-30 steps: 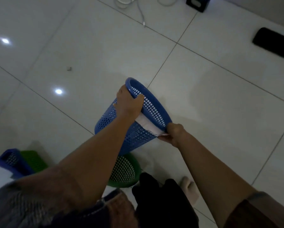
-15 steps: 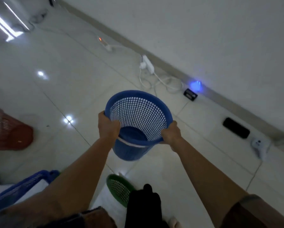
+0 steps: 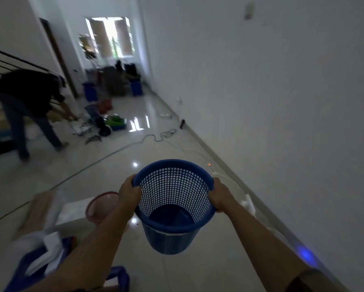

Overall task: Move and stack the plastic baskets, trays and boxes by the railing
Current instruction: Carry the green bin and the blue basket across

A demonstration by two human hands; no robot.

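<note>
Up off the floor — both hands grip blue basket (image 3: pixel 173 199).

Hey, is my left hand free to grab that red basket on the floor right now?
Probably not yet: the left hand grips the blue mesh basket's rim, as does the right hand. The red basket lies just below the left forearm, otherwise unobstructed.

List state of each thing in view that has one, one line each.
blue mesh basket: upright, held off the floor, mouth toward camera, nothing loose visible inside
left hand: grips the basket rim
right hand: grips the opposite rim
pink basket: low by the left forearm, partly hidden
cables: loose on the floor along the wall
</note>
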